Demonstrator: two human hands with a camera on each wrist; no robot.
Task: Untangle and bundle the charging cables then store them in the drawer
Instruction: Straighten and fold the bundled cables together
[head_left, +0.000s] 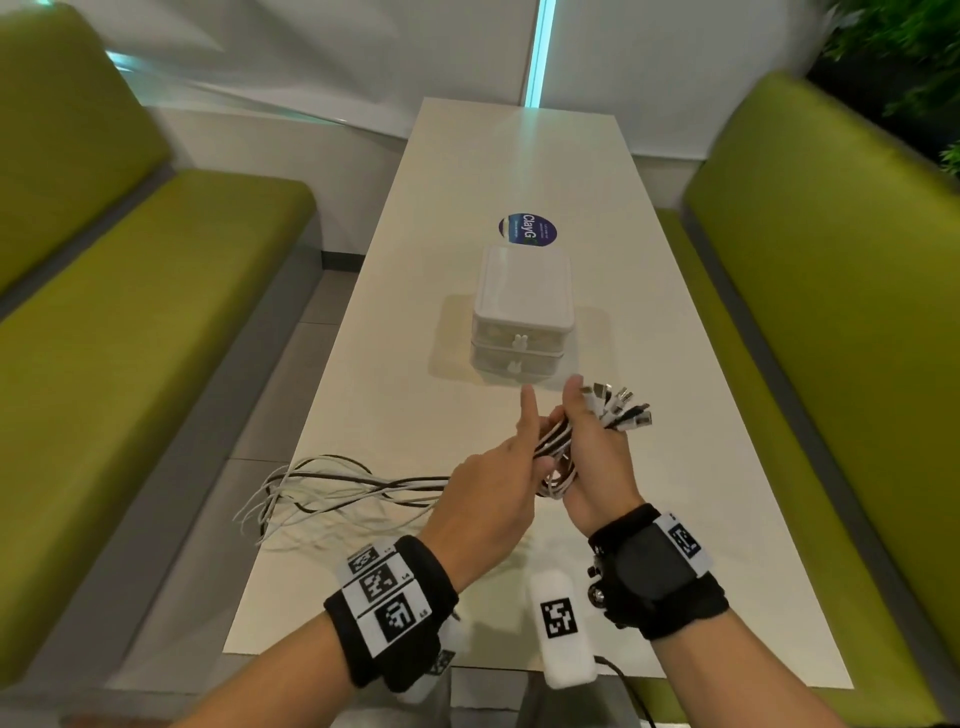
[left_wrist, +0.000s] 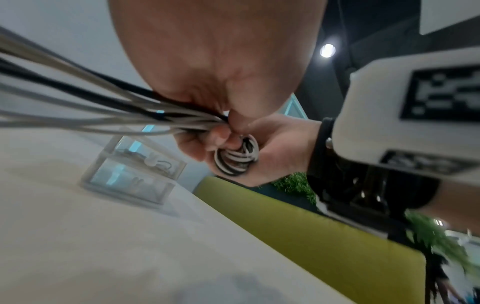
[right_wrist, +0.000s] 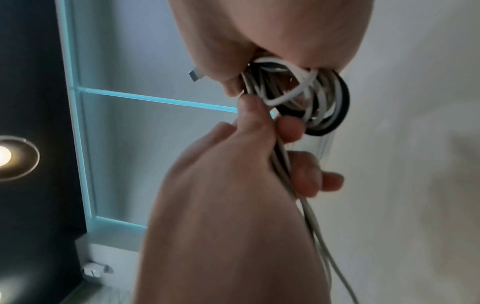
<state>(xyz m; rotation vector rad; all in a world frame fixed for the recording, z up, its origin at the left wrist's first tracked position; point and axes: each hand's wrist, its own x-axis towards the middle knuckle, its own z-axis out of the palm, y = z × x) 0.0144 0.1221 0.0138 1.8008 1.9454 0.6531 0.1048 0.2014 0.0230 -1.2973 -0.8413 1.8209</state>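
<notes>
Several white and black charging cables are gathered in one bunch. My right hand (head_left: 597, 457) grips the coiled part (head_left: 558, 467) above the table, and the plug ends (head_left: 623, 410) fan out past its fingers. My left hand (head_left: 498, 467) holds the loose strands just beside the coil, its index finger pointing up. The remaining cable lengths (head_left: 322, 488) trail left across the table to its edge. In the right wrist view the coil (right_wrist: 311, 98) sits under my palm and the left hand (right_wrist: 233, 185) curls round the strands. The white two-drawer box (head_left: 522, 312) stands beyond both hands, drawers closed.
The narrow white table (head_left: 675, 467) runs away from me between two green benches (head_left: 130, 338) (head_left: 831, 312). A round dark sticker (head_left: 527, 229) lies behind the drawer box. A white tagged device (head_left: 558, 618) rests at the near edge.
</notes>
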